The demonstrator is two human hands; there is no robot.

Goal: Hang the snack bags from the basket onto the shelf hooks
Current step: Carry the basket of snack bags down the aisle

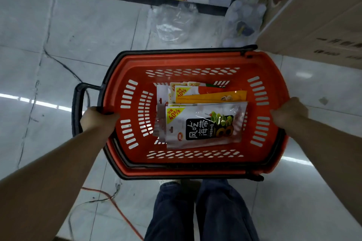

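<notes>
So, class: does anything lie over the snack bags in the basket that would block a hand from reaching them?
Nothing visible does. The snack bags lie uncovered in the open basket, whose rim both hands, left and right, are gripping.

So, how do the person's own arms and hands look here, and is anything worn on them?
Both forearms are bare up to the frame edge: no sleeves, gloves, watch or rings show. The left hand and right hand carry no visible markings. Fingertips are hidden. Below, dark blue trousers.
</notes>
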